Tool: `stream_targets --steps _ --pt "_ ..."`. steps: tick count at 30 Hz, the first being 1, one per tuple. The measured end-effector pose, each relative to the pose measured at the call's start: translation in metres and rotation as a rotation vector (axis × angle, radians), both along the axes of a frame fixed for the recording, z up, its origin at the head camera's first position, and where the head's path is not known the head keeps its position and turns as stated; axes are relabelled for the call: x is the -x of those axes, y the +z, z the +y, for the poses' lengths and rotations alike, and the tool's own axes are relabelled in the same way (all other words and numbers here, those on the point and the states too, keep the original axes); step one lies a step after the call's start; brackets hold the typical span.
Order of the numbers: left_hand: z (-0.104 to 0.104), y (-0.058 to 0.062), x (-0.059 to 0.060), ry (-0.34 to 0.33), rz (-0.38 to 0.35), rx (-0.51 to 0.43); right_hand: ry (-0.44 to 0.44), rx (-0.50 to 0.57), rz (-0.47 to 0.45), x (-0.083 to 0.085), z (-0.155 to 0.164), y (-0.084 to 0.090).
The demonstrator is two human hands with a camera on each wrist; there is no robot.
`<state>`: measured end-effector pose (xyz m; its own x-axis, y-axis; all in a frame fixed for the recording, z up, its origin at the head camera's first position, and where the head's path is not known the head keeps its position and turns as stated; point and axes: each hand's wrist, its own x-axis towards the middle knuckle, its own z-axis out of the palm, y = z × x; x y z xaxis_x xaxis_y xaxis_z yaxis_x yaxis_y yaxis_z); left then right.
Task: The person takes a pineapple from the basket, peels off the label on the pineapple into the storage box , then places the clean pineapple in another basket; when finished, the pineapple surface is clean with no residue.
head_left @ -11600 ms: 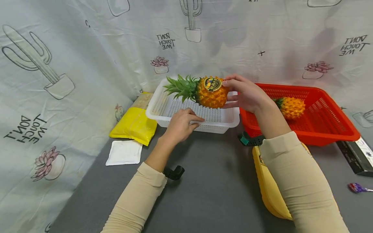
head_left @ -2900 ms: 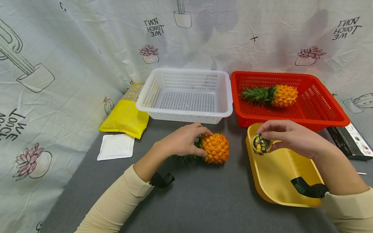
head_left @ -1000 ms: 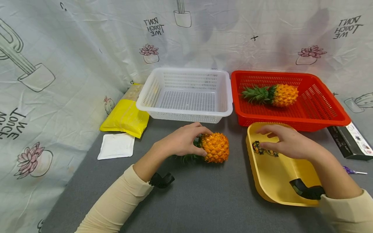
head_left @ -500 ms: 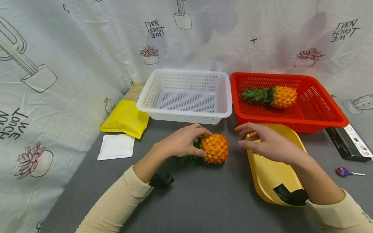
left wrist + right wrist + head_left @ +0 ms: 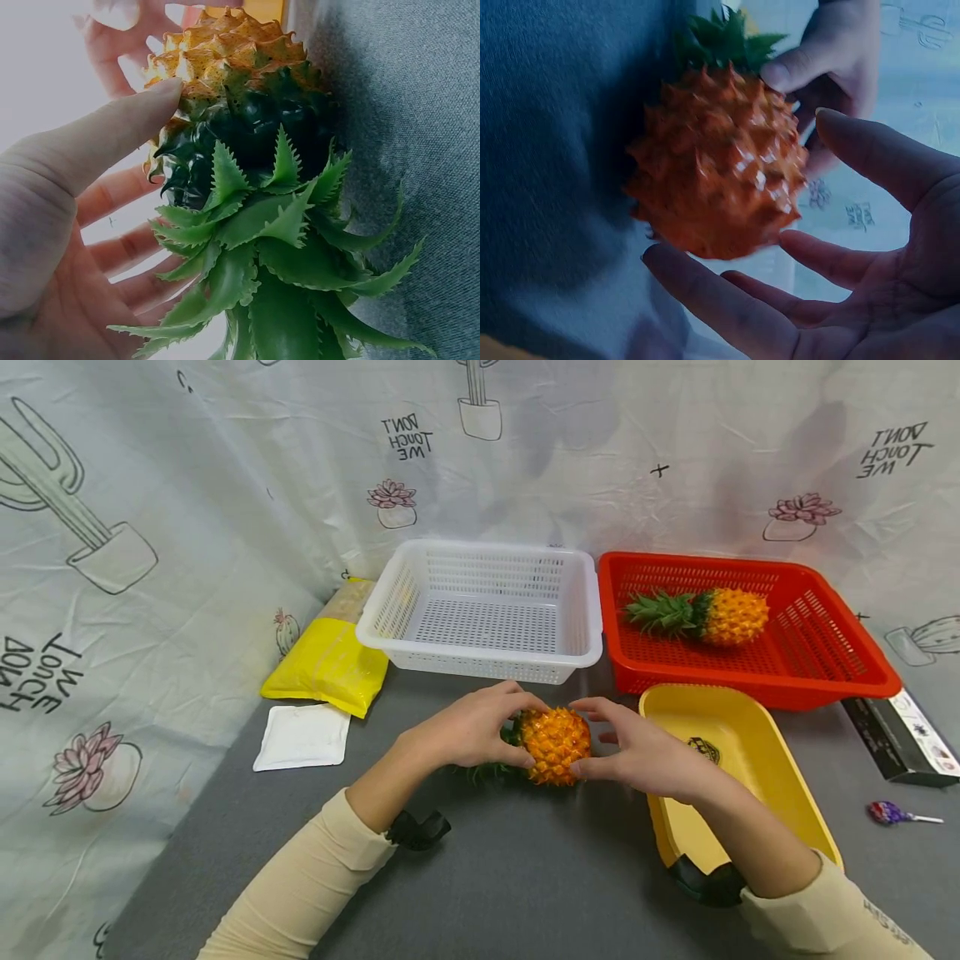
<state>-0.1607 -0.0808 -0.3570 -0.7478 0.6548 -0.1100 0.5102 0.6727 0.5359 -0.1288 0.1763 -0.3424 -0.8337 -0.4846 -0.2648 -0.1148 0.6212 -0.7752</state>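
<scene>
On the grey table lies a small orange pineapple [image 5: 556,745] with a green crown, on its side. My left hand [image 5: 472,727] grips it near the crown, thumb on one side and fingers on the other; in the left wrist view the thumb [image 5: 127,127] presses the rind. At the fruit's base end, my right hand [image 5: 637,752] has its fingers spread around it. In the right wrist view the right thumb [image 5: 877,150] stands slightly off the rind; whether the fingertips touch is unclear. A round dark sticker [image 5: 703,748] lies in the yellow tray [image 5: 787,777] beside the right hand.
Behind stand a white basket [image 5: 480,656] and a red basket [image 5: 832,652] holding another pineapple [image 5: 735,617]. At left lie a yellow packet [image 5: 330,664] and a white sachet [image 5: 302,737]. A black box [image 5: 900,743] and a lollipop [image 5: 888,812] lie at right.
Earlier the right hand held a pineapple over the white basket, then a round sticker over the yellow tray. It let the sticker go there and moved left to the pineapple; the left hand kept its grip.
</scene>
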Motion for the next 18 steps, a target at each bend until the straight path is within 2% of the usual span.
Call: stream_targets --steps 8,14,18 --pt "0.0 -0.002 0.001 0.005 0.007 0.0 0.016 0.017 0.015 0.004 -0.01 -0.012" --pt "-0.002 -0.002 0.002 -0.001 0.003 -0.02 0.023 -0.021 0.073 0.007 -0.016 -0.016" --pt "-0.003 -0.001 0.002 -0.01 0.003 -0.025 0.019 -0.014 0.079 0.009 -0.017 -0.019"
